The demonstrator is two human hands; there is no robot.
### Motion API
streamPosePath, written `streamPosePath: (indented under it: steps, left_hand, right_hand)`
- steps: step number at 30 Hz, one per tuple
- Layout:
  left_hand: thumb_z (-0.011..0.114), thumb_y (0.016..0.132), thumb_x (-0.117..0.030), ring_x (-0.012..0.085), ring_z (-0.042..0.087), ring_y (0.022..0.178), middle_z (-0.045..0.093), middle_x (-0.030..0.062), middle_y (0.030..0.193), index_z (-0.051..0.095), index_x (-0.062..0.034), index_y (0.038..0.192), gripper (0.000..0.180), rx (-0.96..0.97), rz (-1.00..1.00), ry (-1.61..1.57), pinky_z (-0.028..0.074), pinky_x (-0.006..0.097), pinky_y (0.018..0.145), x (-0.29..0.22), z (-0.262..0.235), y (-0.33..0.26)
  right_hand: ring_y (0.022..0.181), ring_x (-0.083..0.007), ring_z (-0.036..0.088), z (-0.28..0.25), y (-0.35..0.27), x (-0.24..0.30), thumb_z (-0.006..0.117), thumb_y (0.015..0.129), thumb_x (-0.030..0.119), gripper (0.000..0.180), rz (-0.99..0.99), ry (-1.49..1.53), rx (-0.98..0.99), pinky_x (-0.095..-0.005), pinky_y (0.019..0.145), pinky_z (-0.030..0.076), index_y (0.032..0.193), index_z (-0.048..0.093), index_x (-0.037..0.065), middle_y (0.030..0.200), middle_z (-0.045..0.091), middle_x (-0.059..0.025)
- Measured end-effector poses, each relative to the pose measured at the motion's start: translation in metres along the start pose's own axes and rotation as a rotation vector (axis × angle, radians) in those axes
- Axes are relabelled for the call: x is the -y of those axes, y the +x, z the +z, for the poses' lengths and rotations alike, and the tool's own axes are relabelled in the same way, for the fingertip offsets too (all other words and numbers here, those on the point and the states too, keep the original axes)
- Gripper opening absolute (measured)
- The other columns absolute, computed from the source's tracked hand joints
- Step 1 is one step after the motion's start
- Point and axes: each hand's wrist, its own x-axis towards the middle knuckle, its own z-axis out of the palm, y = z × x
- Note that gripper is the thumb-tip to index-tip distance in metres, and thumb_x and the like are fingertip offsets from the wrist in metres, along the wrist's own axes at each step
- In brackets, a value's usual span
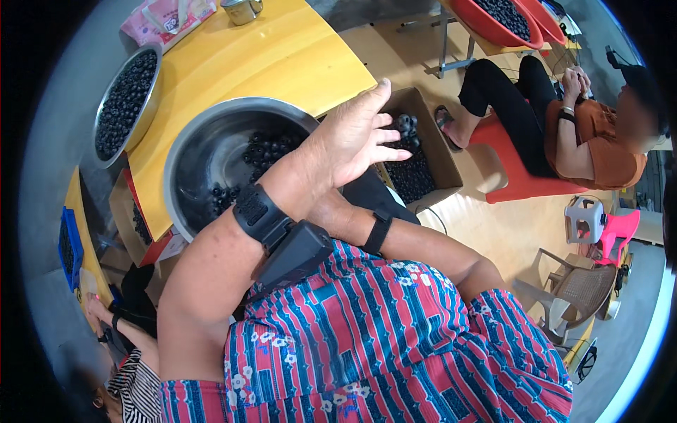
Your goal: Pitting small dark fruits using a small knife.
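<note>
My left hand (351, 134) reaches across to the right from the steel bowl (185, 134), fingers spread, palm showing with nothing on it. Just past its fingertips is a small cluster of dark round pieces (405, 125), larger-looking than those below. Under them stands a cardboard box (444, 166) with many small dark round pieces (412, 176) inside. More such pieces (264, 151) lie in the steel bowl. My right hand (330, 211) is crossed beneath my left forearm; its fingers are hidden there.
On the yellow table (282, 60) are a metal cup (242, 10), a pink package (166, 20) and a second bowl (151, 106) full of dark pieces. One person sits on a red chair (504, 169) at right; another is at lower left. Red basins (539, 35) stand far right.
</note>
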Motion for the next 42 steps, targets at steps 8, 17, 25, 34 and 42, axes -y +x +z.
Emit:
streamPosePath:
  steps: [8, 17, 25, 34, 42]
  left_hand:
    - [0.047, 0.104, -0.023, 0.0184, 0.063, 0.107, 0.060, 0.0140, 0.124, 0.048, 0.0003, 0.134, 0.039, -0.036, 0.388, 0.360, 0.054, 0.029, 0.085, -0.022, -0.043, -0.067]
    - [0.054, 0.095, -0.001, 0.0080, 0.058, 0.088, 0.064, 0.0011, 0.105, 0.062, -0.0045, 0.116, 0.023, -0.596, 0.495, 0.793, 0.049, 0.022, 0.075, 0.033, -0.145, -0.144]
    - [0.073, 0.078, -0.008, 0.0368, 0.058, 0.095, 0.057, 0.0155, 0.105, 0.060, -0.0044, 0.111, 0.036, -0.729, 0.594, 1.574, 0.049, 0.042, 0.085, 0.061, -0.142, -0.138]
    - [0.075, 0.078, -0.018, 0.0355, 0.060, 0.090, 0.058, 0.0135, 0.097, 0.063, -0.0061, 0.099, 0.027, -0.757, 0.441, 1.570, 0.049, 0.043, 0.079, 0.057, -0.152, -0.119]
    - [0.073, 0.079, -0.005, 0.0168, 0.059, 0.070, 0.057, 0.0057, 0.083, 0.058, -0.0031, 0.095, 0.022, -0.654, 0.497, 1.139, 0.048, 0.029, 0.066, 0.056, -0.152, -0.125]
  right_hand:
    - [0.086, -0.0377, 0.066, -0.006, 0.005, -0.013, 0.071, 0.081, 0.018, 0.024, -0.012, 0.110, -0.147, -0.0440, 0.078, 0.052, 0.100, 0.068, 0.003, 0.093, 0.068, -0.0186]
    - [0.094, -0.0319, 0.068, -0.011, 0.000, -0.014, 0.068, 0.086, 0.007, 0.023, 0.001, 0.321, -0.319, -0.0346, 0.082, 0.052, 0.107, 0.066, -0.001, 0.102, 0.069, -0.0190]
    - [0.097, -0.0241, 0.067, -0.022, -0.002, -0.007, 0.068, 0.087, 0.006, 0.024, 0.072, 0.228, -0.262, -0.0313, 0.087, 0.051, 0.109, 0.067, -0.001, 0.104, 0.070, -0.0148]
    - [0.096, -0.0283, 0.069, -0.023, -0.001, -0.006, 0.070, 0.083, 0.006, 0.024, 0.105, 0.233, -0.243, -0.0328, 0.086, 0.052, 0.107, 0.069, 0.000, 0.103, 0.070, -0.0172]
    - [0.095, -0.0273, 0.069, -0.020, 0.002, -0.006, 0.071, 0.083, 0.007, 0.024, 0.086, 0.189, -0.207, -0.0325, 0.085, 0.052, 0.105, 0.069, -0.001, 0.102, 0.070, -0.0162]
